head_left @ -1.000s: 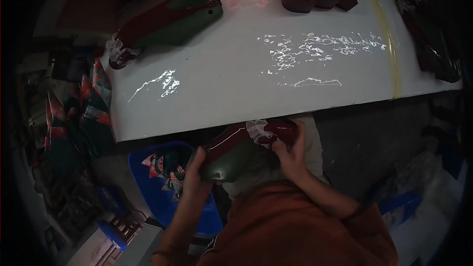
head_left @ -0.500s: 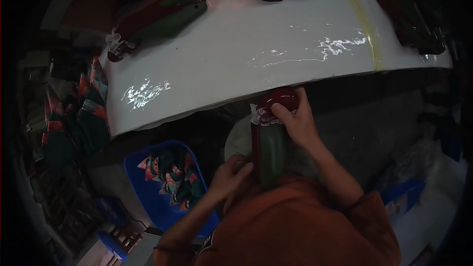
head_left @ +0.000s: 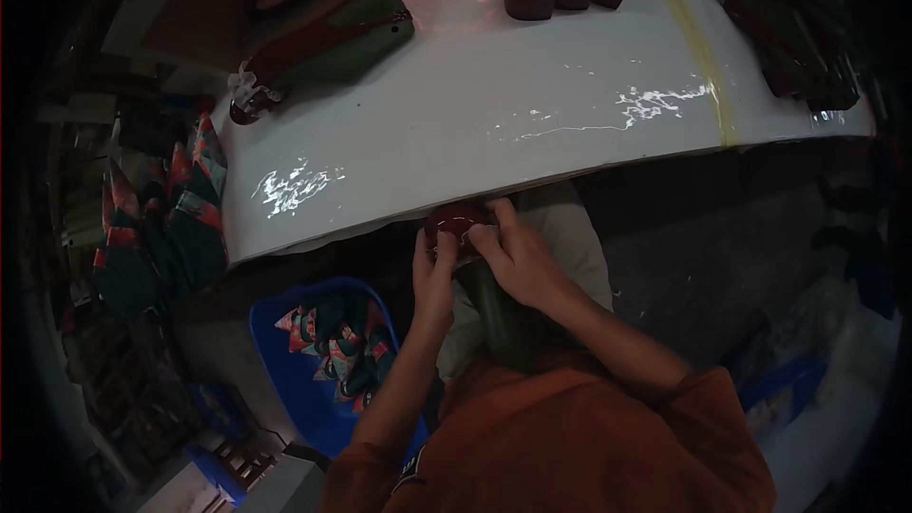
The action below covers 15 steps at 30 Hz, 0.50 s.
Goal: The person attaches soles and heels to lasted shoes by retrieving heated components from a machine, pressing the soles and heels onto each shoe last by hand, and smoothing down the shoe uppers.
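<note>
A long, glossy green piece with a rounded dark-red end and white lace trim lies over my lap, just below the table edge. My left hand grips the left side of the red end, its thumb on top near the lace. From the right, my right hand holds the same end, thumb pressed beside the lace. Both hands are closed round it and hide part of the trim. A similar red-and-green piece with white lace lies on the table at the far left.
The white, glossy table lies ahead, with yellow tape across it. Several dark-red blocks with tan tops stand at the back. More dark glossy pieces lie right. A blue bin holds patterned fabric pieces at left.
My left hand has moved up from the piece's lower side to its red end. The red end has shifted left and now sits between both hands; the right hand moved left with it.
</note>
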Motion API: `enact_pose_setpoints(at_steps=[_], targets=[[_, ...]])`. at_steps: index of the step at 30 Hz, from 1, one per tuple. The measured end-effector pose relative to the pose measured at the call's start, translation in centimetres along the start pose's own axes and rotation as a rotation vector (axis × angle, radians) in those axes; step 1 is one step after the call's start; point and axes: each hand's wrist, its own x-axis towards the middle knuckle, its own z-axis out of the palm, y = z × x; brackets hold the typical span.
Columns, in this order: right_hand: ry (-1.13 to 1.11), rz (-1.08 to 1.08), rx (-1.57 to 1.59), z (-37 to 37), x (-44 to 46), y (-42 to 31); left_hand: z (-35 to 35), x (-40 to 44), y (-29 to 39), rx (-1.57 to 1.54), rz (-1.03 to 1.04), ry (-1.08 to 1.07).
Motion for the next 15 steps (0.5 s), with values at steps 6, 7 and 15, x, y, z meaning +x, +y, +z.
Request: enact_pose_setpoints(at_steps=[6,7,15], targets=[[0.084,0.055,0.251,-9.1,-6.6,1.5,4.0,-1.2,-0.1,-0.398,-0.170,-0.007],[0.130,0.079,0.190,-10.4,-7.9,1.6,5.1,-1.5,-0.2,-0.418,-0.183,0.002],[0.716,0.254,0.494,-9.7,-8.3,-0.9,5.4,-1.0,-3.0,-0.603,-0.208,-0.111]])
